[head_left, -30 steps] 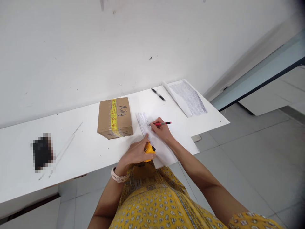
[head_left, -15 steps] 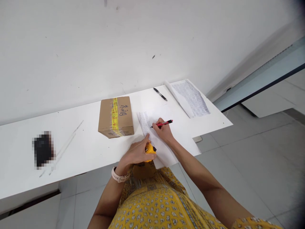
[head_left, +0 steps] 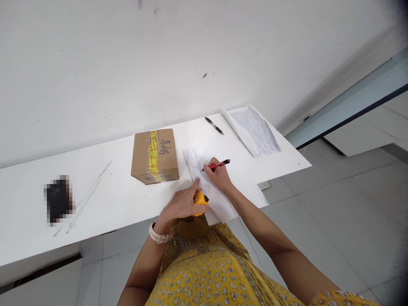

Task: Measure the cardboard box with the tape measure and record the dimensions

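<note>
My right hand (head_left: 218,174) is closed around a red and black pen (head_left: 220,165), its tip at a sheet of paper (head_left: 219,203) with handwritten lines. My left hand (head_left: 183,203) grips a yellow tape measure (head_left: 199,199) at the sheet's lower left, one finger stretched onto the paper. The tape measure is partly covered by the fingers. Left of the paper stands a brown cardboard box (head_left: 153,155), with yellow printed tape down its middle and dark handwriting on top.
The white table (head_left: 105,191) runs along a wall. A black pen (head_left: 214,126) lies behind the paper, and written sheets (head_left: 258,131) rest at the right end. A blurred dark object (head_left: 58,200) is at the left.
Almost nothing differs. The view has shifted very slightly; both hands keep their places and their hold on the pen and the tape measure.
</note>
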A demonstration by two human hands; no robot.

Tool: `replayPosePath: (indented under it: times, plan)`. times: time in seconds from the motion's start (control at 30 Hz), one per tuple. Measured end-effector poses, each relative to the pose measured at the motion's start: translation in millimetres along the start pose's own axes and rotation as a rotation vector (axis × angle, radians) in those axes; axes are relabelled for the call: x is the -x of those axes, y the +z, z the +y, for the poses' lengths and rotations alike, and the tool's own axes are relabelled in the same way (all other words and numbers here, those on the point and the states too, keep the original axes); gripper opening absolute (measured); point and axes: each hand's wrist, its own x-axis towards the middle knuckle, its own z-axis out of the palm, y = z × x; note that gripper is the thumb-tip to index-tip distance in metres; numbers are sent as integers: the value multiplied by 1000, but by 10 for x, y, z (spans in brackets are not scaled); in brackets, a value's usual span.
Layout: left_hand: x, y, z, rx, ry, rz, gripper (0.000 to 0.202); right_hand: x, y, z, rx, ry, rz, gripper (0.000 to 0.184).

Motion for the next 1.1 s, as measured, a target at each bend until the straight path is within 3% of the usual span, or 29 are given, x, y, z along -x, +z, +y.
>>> replayPosePath:
  times: [1.1]
  plan:
    - [11,-14,12,3,-10,-5,98,-3,-8,1,20,-5,36,29]
